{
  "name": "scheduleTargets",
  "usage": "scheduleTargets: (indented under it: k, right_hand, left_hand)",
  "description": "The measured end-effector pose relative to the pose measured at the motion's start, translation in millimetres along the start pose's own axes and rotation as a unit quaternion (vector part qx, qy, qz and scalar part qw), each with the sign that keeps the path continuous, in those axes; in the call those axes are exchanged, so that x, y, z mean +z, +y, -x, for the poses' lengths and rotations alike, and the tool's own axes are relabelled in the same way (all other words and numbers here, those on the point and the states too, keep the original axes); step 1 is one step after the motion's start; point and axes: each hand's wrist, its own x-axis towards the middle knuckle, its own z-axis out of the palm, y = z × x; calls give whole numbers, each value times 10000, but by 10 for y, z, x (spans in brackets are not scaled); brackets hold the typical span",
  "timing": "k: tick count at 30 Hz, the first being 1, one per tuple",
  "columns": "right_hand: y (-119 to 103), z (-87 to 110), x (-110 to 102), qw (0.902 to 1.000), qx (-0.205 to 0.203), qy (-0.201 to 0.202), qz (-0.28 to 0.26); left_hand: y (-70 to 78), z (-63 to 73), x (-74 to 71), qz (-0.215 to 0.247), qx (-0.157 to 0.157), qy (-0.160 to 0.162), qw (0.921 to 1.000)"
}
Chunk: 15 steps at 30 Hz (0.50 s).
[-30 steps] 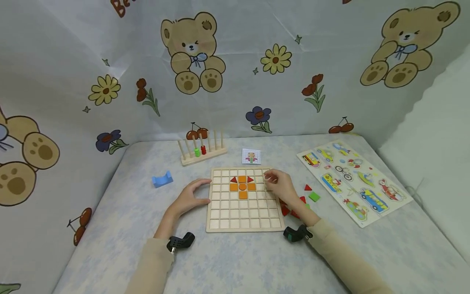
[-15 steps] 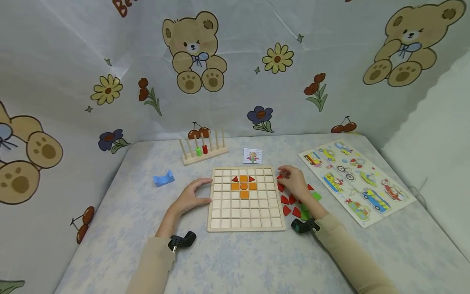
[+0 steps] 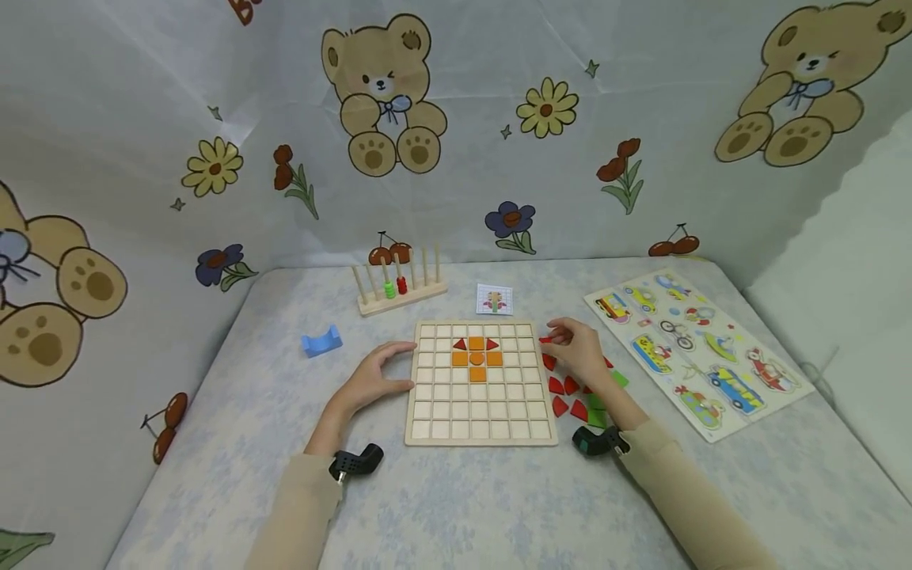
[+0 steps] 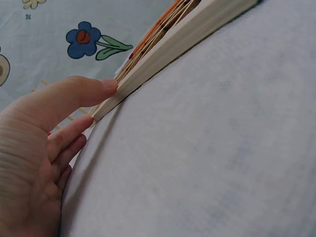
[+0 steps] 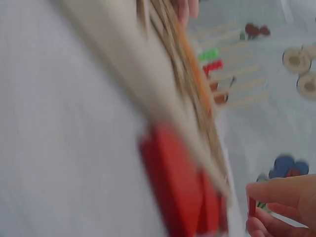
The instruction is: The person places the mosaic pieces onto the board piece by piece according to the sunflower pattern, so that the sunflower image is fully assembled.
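My left hand (image 3: 374, 375) rests against the left edge of a square wooden grid board (image 3: 481, 434), thumb and fingers spread; in the left wrist view the left thumb and a fingertip touch the board's rim (image 4: 148, 66). Set in the grid are orange squares (image 3: 478, 374), an orange round piece and two red triangles (image 3: 492, 344). Just past the board's upper right edge, my right hand (image 3: 580, 354) pinches a small red tile (image 5: 252, 206) between thumb and finger. It appears edge-on in the right wrist view, so its full shape is hidden.
Several red wedge-shaped tiles (image 3: 560, 406) and green tiles (image 3: 597, 417) lie right of the board, partly under my right forearm. A patterned card (image 3: 495, 300), a peg rack with beads (image 3: 404, 298), a blue curved block (image 3: 322, 342) and a picture puzzle board (image 3: 694, 348) lie around.
My right hand has moved right, from over the board's upper right part to the red tiles beside it, and now pinches one. My left hand stays at the board's edge.
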Motion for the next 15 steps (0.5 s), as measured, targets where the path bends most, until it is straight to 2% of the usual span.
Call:
scheduleTargets:
  k: [5,9,15]
  right_hand:
    - [-265,165,214,9982,-310,-441,-271]
    - [-389,251,393,9945,-510,-834,-384]
    - [-422,294,542,9948,-535,-775,-392]
  left_hand:
    - [-8,3,-5,-17,68,9,10000]
    - [-9,-1,-6,39,10,20,10000]
    - [-5,12,0,103,-12,2,9999]
